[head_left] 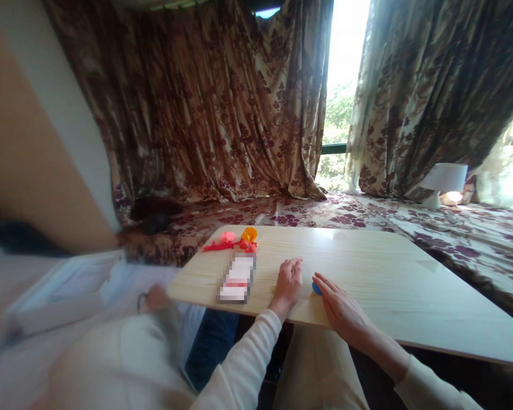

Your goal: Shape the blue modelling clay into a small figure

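Note:
My left hand [289, 282] lies flat on the pale wooden table [367, 267], fingers stretched forward and together, holding nothing. My right hand [341, 306] rests beside it with fingers extended toward a small blue object [315, 288], its fingertips touching or partly covering it. The blue thing is mostly hidden under those fingers. Both arms wear cream sleeves. A small pixelated white and red packet [236, 277] lies left of my left hand. Farther back on the table sit uninflated balloons in red, pink and orange [235, 240].
Patterned brown curtains [222, 114] hang behind the table, with a bright window gap [340, 91]. A floral bedspread [367, 213] surrounds the table. A white lamp [443, 183] lies at the right. Another person's hand [156, 296] is at the table's left edge.

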`<state>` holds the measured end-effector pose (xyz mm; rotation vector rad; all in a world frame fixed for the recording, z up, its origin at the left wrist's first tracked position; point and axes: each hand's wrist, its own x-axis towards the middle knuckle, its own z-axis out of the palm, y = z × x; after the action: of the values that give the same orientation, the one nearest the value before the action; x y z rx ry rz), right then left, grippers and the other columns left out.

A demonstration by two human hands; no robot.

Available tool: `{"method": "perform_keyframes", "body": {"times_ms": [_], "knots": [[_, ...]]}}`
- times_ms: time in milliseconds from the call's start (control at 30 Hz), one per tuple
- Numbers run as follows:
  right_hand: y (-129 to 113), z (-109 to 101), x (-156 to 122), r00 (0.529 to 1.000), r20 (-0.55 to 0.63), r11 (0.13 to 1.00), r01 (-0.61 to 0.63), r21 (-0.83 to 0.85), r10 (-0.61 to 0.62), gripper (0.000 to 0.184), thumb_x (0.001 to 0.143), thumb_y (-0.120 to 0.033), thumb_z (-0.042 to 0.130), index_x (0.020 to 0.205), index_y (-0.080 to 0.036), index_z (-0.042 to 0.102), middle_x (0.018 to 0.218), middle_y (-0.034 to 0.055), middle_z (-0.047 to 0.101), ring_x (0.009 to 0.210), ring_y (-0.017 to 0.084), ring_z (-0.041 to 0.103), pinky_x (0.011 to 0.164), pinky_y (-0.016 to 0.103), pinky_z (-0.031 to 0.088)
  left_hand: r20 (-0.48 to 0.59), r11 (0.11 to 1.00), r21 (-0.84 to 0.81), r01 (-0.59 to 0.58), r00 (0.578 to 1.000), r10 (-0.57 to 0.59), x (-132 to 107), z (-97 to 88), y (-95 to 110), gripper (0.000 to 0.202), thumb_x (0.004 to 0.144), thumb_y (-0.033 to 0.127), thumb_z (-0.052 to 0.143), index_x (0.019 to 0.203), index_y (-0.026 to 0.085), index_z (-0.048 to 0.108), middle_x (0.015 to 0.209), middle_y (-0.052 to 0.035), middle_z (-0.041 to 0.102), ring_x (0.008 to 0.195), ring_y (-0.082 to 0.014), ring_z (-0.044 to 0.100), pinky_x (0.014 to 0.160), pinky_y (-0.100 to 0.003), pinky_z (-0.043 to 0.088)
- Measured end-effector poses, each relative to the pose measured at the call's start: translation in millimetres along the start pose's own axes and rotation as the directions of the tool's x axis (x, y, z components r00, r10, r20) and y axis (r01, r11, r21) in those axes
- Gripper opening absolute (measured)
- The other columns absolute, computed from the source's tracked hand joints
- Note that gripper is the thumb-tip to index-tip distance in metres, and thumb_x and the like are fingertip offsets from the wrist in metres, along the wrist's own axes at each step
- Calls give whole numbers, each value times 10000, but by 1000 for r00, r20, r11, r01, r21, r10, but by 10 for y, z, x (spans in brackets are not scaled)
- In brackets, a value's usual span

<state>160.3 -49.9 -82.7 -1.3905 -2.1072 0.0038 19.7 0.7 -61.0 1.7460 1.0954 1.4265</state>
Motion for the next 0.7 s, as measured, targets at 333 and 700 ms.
{"method": "perform_keyframes", "body": {"times_ms": [333,700], "knots": [[40,-5,243,985,0,970,-168,-173,170,406,868,-196,396,1246,-141,532,1307,158,519,1260,296,416,1014,511,342,-33,999,-33,11,999,-12,4,28,-72,427,828,186,468,1255,167,478,1317,-117,500,1225,-202,456,1053,-364,341],[-91,54,617,904,-37,635,-269,724,426,325,657,-467,660,780,-166,677,823,97,693,752,250,648,754,416,525,17,997,-75,13,1000,-12,41,-19,0,280,852,209,438,1009,156,664,1067,-97,660,1063,-195,577,1002,-365,405]]}}
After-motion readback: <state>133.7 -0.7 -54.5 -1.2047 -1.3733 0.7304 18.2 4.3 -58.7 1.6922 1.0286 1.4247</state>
